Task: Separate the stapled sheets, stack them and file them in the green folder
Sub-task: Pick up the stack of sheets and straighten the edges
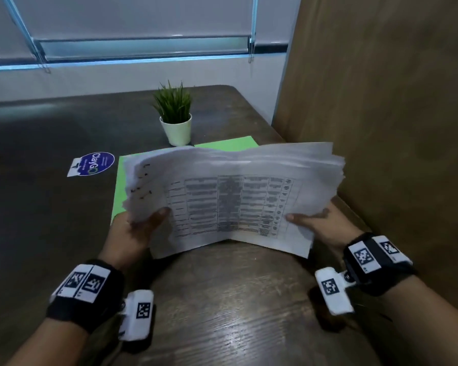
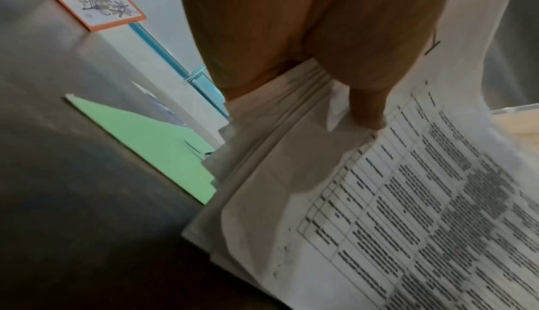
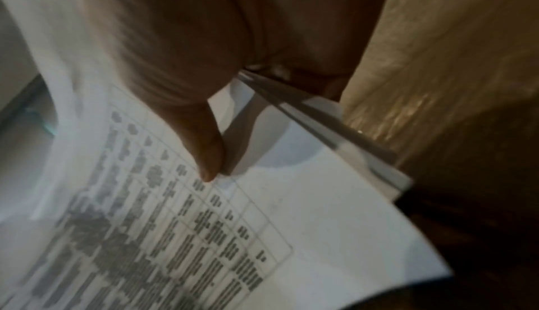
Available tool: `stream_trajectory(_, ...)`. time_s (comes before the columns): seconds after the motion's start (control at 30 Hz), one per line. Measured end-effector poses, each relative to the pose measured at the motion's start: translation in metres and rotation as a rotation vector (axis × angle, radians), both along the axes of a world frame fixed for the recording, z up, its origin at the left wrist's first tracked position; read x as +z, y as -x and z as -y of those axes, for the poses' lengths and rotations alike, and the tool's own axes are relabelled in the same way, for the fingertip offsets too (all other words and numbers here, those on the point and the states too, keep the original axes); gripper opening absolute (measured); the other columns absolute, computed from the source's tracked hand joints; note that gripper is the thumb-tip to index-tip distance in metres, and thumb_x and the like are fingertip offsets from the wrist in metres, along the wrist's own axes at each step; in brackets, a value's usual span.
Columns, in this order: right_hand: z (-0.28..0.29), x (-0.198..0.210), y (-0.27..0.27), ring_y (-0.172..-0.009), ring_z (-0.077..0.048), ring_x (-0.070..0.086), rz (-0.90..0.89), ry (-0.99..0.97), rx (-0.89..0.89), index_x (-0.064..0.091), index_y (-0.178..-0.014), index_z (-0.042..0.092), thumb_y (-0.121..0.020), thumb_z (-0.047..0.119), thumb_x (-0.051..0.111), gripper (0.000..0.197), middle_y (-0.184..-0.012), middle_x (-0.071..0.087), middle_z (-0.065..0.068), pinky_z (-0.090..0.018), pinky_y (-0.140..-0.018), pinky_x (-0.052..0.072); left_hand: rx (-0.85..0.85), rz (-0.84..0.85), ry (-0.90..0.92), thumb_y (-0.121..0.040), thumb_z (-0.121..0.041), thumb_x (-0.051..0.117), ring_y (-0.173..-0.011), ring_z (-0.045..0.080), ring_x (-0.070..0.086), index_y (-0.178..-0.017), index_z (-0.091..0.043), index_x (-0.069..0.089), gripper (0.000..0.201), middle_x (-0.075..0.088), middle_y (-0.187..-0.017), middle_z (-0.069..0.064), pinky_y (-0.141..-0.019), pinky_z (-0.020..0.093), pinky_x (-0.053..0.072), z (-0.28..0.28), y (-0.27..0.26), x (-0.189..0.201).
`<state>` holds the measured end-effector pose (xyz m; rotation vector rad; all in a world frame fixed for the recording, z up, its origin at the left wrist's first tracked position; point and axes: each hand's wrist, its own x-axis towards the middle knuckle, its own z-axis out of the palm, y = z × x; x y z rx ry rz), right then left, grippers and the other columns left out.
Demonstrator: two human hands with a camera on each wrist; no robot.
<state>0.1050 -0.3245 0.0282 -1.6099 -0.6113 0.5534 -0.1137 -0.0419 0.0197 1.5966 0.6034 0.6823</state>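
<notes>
- The stack of sheets [image 1: 230,196] is held above the table [image 1: 222,299], sagging along the middle, its far part over the green folder [image 1: 224,143].
- The left hand [image 1: 135,231] pinches its left edge, thumb on top; the right hand [image 1: 315,223] clamps the right edge likewise.
- Paper this thick looks heavy yet floppy, and the loose, uneven left edges could slide apart; gripping both short sides seems sensible.
- A potted plant [image 1: 175,114] stands just behind the folder, and a wooden panel [image 1: 381,101] crowds the right side; the open room lies to the left.
</notes>
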Motion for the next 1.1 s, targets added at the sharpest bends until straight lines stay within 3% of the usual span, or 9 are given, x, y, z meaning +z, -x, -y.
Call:
stream_trajectory(0.1,0.000,0.009,-0.001,-0.116,-0.021,0.066,-0.010,-0.056,-0.019,0.062,-0.125,0.016,-0.088,0.004,0.068,0.039,-0.124,0.070,-0.004,-0.041,-0.098,0.053,0.077,0.071,0.016,-0.092,-0.013,0.066,-0.066,-0.001,0.069,-0.086,-0.016,0.071,0.007,0.075,-0.081,-0.008,-0.057,0.014,0.056,0.005,-0.006,0.010)
stream_trajectory(0.2,0.003,0.012,-0.001,-0.110,-0.016,0.069,0.043,-0.079,-0.041,0.066,-0.117,0.018,-0.087,0.007,0.069,0.033,-0.118,0.073,0.000,-0.033,-0.094,0.056,0.064,0.113,0.019,-0.091,-0.009,0.065,-0.072,-0.008,0.069,-0.098,-0.013,0.069,0.010,0.075,-0.077,-0.018,-0.058,0.009,0.052,0.002,-0.002,0.010)
stream_trajectory(0.43,0.005,-0.029,-0.011,-0.109,-0.006,0.067,0.070,0.223,0.065,0.063,-0.125,0.016,-0.085,0.005,0.074,0.043,-0.117,0.072,0.005,-0.036,-0.104,0.050,-0.017,-0.074,0.149,-0.084,-0.009,0.076,-0.099,0.025,0.074,-0.104,-0.006,0.073,0.020,0.078,-0.101,0.005,-0.089,0.040,0.059,0.001,0.002,-0.019)
stream_trajectory(0.6,0.005,-0.013,-0.009,-0.114,-0.018,0.067,0.004,0.115,0.007,0.067,-0.120,0.013,-0.090,0.002,0.066,0.032,-0.119,0.072,-0.001,-0.035,-0.102,0.050,0.029,-0.078,0.111,-0.087,-0.006,0.072,-0.053,0.004,0.065,-0.081,-0.005,0.068,0.007,0.072,-0.061,-0.005,-0.051,0.018,0.052,0.000,-0.002,-0.008)
stream_trajectory(0.8,0.001,-0.003,0.003,-0.112,-0.022,0.068,-0.130,-0.138,-0.059,0.065,-0.119,0.006,-0.093,-0.004,0.058,0.029,-0.120,0.072,-0.008,-0.032,-0.091,0.055,0.168,-0.024,0.314,-0.087,-0.014,0.073,-0.091,0.031,0.069,-0.095,-0.011,0.071,0.009,0.076,-0.099,0.014,-0.094,0.051,0.054,-0.012,0.000,-0.016)
stream_trajectory(0.9,-0.010,-0.007,0.017,-0.106,-0.019,0.070,-0.280,-0.211,-0.133,0.065,-0.117,0.010,-0.091,-0.004,0.059,0.030,-0.113,0.075,-0.004,-0.036,-0.097,0.051,0.116,0.143,0.553,-0.095,-0.018,0.063,-0.102,0.027,0.066,-0.109,-0.021,0.065,0.015,0.073,-0.113,0.005,-0.099,0.047,0.051,-0.006,-0.009,-0.015)
stream_trajectory(0.97,-0.019,-0.012,0.028,-0.089,-0.011,0.074,-0.382,-0.220,-0.139,0.066,-0.112,0.008,-0.091,-0.003,0.060,0.024,-0.098,0.078,0.001,-0.027,-0.084,0.057,0.088,0.211,0.679,-0.097,-0.024,0.059,-0.114,0.026,0.062,-0.118,-0.023,0.062,0.021,0.069,-0.119,0.001,-0.099,0.039,0.050,0.001,-0.019,-0.015)
stream_trajectory(1.03,-0.027,-0.019,0.041,-0.076,-0.010,0.074,-0.457,-0.189,-0.097,0.067,-0.103,0.006,-0.090,-0.003,0.061,0.017,-0.087,0.078,0.002,-0.020,-0.064,0.058,-0.011,0.241,0.824,-0.097,-0.032,0.061,-0.126,0.029,0.058,-0.130,-0.018,0.062,0.036,0.067,-0.128,0.006,-0.105,0.047,0.048,0.013,-0.029,-0.012)
stream_trajectory(1.1,-0.029,-0.028,0.053,-0.085,-0.016,0.074,-0.493,-0.147,-0.021,0.069,-0.102,0.004,-0.088,-0.004,0.062,0.018,-0.099,0.077,-0.007,-0.025,-0.069,0.060,-0.133,0.262,0.877,-0.101,-0.036,0.055,-0.127,0.033,0.059,-0.134,-0.010,0.063,0.044,0.064,-0.135,0.015,-0.110,0.052,0.044,0.024,-0.035,-0.008)
